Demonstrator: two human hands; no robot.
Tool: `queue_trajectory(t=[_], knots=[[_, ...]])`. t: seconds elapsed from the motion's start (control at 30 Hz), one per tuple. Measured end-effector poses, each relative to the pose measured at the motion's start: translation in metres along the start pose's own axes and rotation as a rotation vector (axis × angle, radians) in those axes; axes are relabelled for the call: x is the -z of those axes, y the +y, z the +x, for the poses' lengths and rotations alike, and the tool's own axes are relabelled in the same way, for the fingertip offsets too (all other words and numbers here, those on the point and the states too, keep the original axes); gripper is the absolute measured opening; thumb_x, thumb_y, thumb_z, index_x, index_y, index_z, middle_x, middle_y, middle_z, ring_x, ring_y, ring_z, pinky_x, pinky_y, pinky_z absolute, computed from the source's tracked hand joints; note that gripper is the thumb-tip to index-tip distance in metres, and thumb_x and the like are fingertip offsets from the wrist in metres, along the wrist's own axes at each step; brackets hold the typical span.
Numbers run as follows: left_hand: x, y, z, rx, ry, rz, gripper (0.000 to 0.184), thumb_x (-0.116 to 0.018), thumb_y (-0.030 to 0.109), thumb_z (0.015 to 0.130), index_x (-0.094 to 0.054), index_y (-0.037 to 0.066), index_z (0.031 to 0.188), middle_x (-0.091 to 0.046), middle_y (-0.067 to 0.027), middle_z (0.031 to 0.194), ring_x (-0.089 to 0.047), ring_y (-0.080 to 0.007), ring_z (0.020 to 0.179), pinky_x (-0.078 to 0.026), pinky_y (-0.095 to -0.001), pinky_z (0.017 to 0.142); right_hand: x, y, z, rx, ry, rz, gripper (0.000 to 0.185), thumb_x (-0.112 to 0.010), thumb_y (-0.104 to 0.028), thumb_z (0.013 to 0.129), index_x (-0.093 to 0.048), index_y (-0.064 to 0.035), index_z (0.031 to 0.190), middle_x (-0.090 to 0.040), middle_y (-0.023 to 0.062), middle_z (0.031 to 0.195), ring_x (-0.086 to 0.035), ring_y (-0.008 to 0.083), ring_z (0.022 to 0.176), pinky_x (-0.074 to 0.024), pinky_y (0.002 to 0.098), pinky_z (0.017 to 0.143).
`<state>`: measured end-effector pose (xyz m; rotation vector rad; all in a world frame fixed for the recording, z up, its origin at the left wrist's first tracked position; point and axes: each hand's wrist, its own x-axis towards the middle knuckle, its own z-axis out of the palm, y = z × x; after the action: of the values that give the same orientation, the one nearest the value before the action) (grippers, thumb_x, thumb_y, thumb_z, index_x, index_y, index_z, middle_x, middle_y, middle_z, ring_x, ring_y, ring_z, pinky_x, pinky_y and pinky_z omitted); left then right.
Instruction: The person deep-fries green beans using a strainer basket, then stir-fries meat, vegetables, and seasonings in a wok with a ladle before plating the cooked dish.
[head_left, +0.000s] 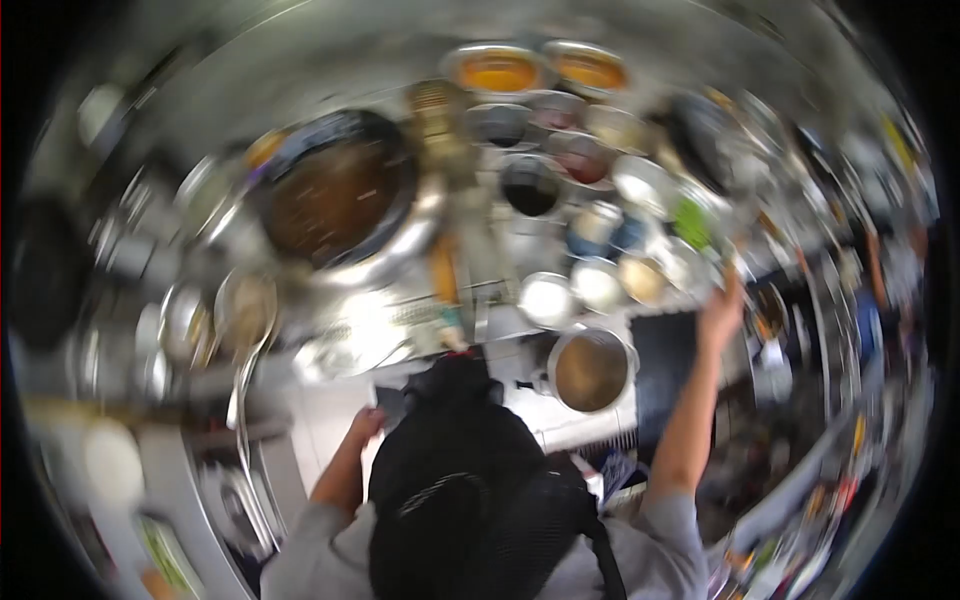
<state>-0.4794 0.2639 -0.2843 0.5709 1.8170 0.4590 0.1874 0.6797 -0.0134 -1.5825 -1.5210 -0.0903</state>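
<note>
1 pot (592,370), handle (541,384) pointing left, between left hand (368,424) and right hand (721,315)

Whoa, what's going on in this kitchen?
Someone in a grey shirt is at work among pans and bowls. The right hand is stretched forward beside the small bowls, the left hand lower down; blur hides whether either holds anything. A big dark pan with something brown inside sits forward on the left; a pot stands between the hands.
</note>
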Motion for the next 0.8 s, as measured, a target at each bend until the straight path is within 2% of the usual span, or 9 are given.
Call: queue_trajectory(t=[0.03,0.07,0.13,0.37,0.53,0.6,0.63,0.67,0.8], knots=[[-0.008,-0.012,0.007,-0.114,0.089,-0.084,0.027,-0.064,0.025,0.093,-0.061,0.008,0.072,-0.06,-0.0041,0.067,-0.056,-0.0153,0.056,-0.043,-0.0333,0.049,-0.02,0.012,-0.008,-0.002,0.035,0.141,0.044,-0.06,-0.008,0.1,-0.056,-0.0014,0.143,-0.069,0.0157,0.125,-0.066,0.0277,0.104,-0.0532,0.0409,0.093],[-0.003,0.006,0.001,-0.022,0.046,-0.035,0.019,-0.069,0.025,0.09,-0.068,0.006,0.093,-0.066,-0.0058,0.076,-0.059,-0.0174,0.063,-0.049,-0.0353,0.057,-0.018,-0.032,-0.011,-0.403,-0.137,0.399,0.041,-0.061,-0.014,0.104,-0.054,0.0006,0.141,-0.068,0.0099,0.102,-0.065,0.0168,0.08,-0.0549,0.0312,0.069],[-0.005,-0.02,0.024,-0.106,0.136,-0.002,0.02,-0.072,0.019,0.088,-0.067,0.003,0.1,-0.07,-0.0095,0.092,-0.067,-0.0205,0.083,-0.057,-0.0363,0.075,-0.019,-0.125,-0.035,-0.353,-0.322,0.746,0.032,-0.061,-0.015,0.106,-0.052,-0.0053,0.135,-0.05,-0.0037,0.07,-0.041,0.0022,0.048,-0.0288,0.0203,0.039],[0.0,-0.023,-0.009,-0.122,0.272,-0.362,0.025,-0.076,0.013,0.086,-0.065,0.004,0.107,-0.07,-0.0078,0.09,-0.066,-0.0178,0.081,-0.056,-0.0349,0.073,-0.102,-0.342,-0.16,-0.622,-1.193,1.372,0.025,-0.063,-0.015,0.105,-0.05,-0.0123,0.126,-0.055,0.0,0.076,-0.043,0.0038,0.045,-0.0331,0.0204,0.034],[0.03,-0.08,-0.048,-0.023,0.171,-0.267,0.017,-0.067,0.023,0.093,-0.067,0.007,0.098,-0.065,-0.0048,0.075,-0.061,-0.0161,0.06,-0.051,-0.0331,0.054,-0.175,-0.504,-0.265,-0.718,-1.893,1.236,0.023,-0.061,-0.015,0.105,-0.058,-0.0118,0.127,-0.057,-0.0011,0.083,-0.045,0.0039,0.055,-0.0336,0.0195,0.043],[0.035,-0.11,-0.069,0.009,0.267,-0.207,0.03,-0.057,0.028,0.099,-0.069,0.004,0.085,-0.069,-0.0107,0.082,-0.066,-0.0216,0.074,-0.055,-0.0382,0.064,-0.231,-0.554,-0.336,-0.121,-1.914,1.416,0.027,-0.064,-0.014,0.101,-0.059,-0.007,0.127,-0.064,0.0029,0.092,-0.058,0.0059,0.067,-0.0403,0.0208,0.047],[0.028,-0.125,-0.082,-0.113,0.499,-0.188,0.037,-0.057,0.027,0.099,-0.067,0.004,0.072,-0.065,-0.0099,0.071,-0.062,-0.0212,0.067,-0.051,-0.0398,0.059,-0.2,-0.602,-0.327,-0.495,-1.946,1.194,0.027,-0.067,-0.019,0.101,-0.061,-0.0049,0.123,-0.067,0.0074,0.089,-0.059,0.0073,0.063,-0.0418,0.025,0.045],[0.038,-0.159,-0.078,-0.349,0.43,-0.14,0.032,-0.063,0.025,0.097,-0.067,0.007,0.071,-0.061,-0.0055,0.066,-0.057,-0.016,0.058,-0.045,-0.0344,0.052,-0.231,-0.631,-0.361,-0.406,-2.05,1.244,0.029,-0.07,-0.026,0.1,-0.062,-0.0039,0.117,-0.066,0.0094,0.08,-0.055,0.0094,0.053,-0.0405,0.0288,0.042],[0.084,-0.172,-0.089,-0.064,0.158,-0.253,0.032,-0.064,0.025,0.096,-0.067,0.007,0.071,-0.061,-0.005,0.066,-0.056,-0.0153,0.058,-0.044,-0.0335,0.052,-0.257,-0.743,-0.448,-0.571,-2.095,1.185,0.034,-0.062,-0.033,0.106,-0.055,0.0,0.114,-0.066,0.0153,0.075,-0.056,0.0178,0.048,-0.045,0.0355,0.043]])
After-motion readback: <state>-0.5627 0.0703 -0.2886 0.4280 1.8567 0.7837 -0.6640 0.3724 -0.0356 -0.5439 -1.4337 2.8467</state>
